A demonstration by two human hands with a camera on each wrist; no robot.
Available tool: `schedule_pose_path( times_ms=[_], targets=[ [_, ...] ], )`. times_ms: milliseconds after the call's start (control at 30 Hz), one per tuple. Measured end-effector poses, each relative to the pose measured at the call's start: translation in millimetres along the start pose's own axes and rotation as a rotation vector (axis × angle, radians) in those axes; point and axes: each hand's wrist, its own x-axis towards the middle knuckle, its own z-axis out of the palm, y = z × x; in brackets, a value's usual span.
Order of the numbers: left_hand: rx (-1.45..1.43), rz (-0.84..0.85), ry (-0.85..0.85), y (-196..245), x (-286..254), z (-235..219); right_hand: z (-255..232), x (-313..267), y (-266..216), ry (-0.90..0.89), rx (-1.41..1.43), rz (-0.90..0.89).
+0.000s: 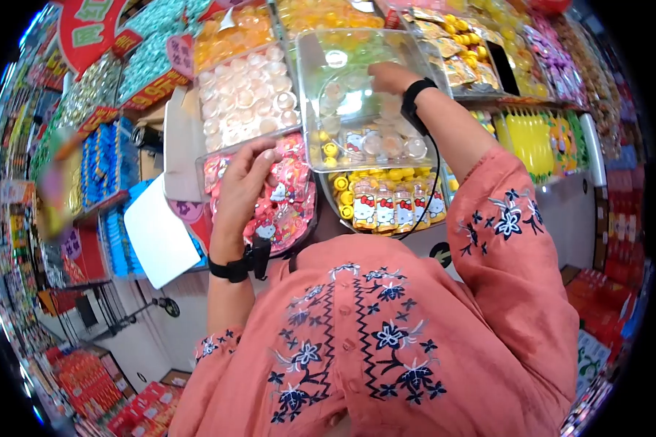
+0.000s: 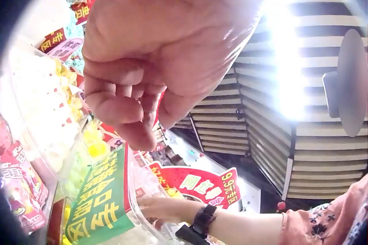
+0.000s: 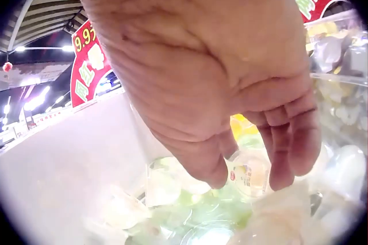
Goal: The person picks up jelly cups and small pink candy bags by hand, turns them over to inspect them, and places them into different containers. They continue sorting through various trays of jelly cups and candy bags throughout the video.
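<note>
My left hand [image 1: 246, 178] [image 2: 167, 44] hangs over pink cartoon packets [image 1: 288, 200], its fingers loosely curled around nothing. To its right, my right hand [image 1: 393, 77] [image 3: 213, 72] reaches over a clear plastic bin [image 1: 310, 138] that holds green-tinted and clear cups. In the right wrist view its fingers point down, spread apart from the thumb, and a clear lidded cup [image 3: 250, 175] shows in the gap behind them. Whether the fingertips touch any cup, I cannot tell.
Pale round cups [image 1: 244, 95] fill the bin at left. Yellow-capped cartoon pouches [image 1: 393, 207] lie nearest my body. A white panel [image 1: 160, 237] slants at the left, and a black phone-like object [image 1: 501, 67] lies at right. A green sign [image 2: 100, 199] fronts one bin.
</note>
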Motion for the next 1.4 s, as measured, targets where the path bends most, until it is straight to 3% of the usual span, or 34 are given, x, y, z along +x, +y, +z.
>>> schedule_pose_path(
  times_ms=[133, 267, 400, 500, 800, 900, 1000, 1100, 1267, 1400],
  targets=[
    [0.013, -0.015, 0.0, -3, -12, 12, -15, -10, -20, -0.156, 0.035, 0.013],
    [0.028, 0.009, -0.026, -20, -17, 17, -11, -8, -23, -0.192, -0.021, -0.037],
    [0.054, 0.013, -0.026, -25, -21, 19, 18, 10, 1, -0.001, -0.073, -0.042],
    [0.068, -0.002, -0.017, -24, -24, 21, -9, -15, -19, -0.081, 0.043, 0.081],
    [0.075, 0.003, -0.032, -18, -29, 29, 27, 7, -8, 0.133, -0.041, 0.085],
    [0.085, -0.049, -0.011, -14, -33, 24, 5, 0, -2, 0.045, 0.32, 0.142],
    [0.077, -0.077, 0.003, -12, -34, 20, -15, -18, -4, 0.023, 0.357, 0.121],
    [0.097, -0.069, -0.021, -13, -30, 17, -19, -23, -9, 0.048, 0.256, 0.078],
    [0.06, -0.087, -0.045, -15, -30, 10, 26, -1, -3, 0.094, 0.19, 0.014],
    [0.095, -0.059, -0.062, -26, -33, -1, 29, -2, -28, 0.031, 0.049, 0.097]
  ],
)
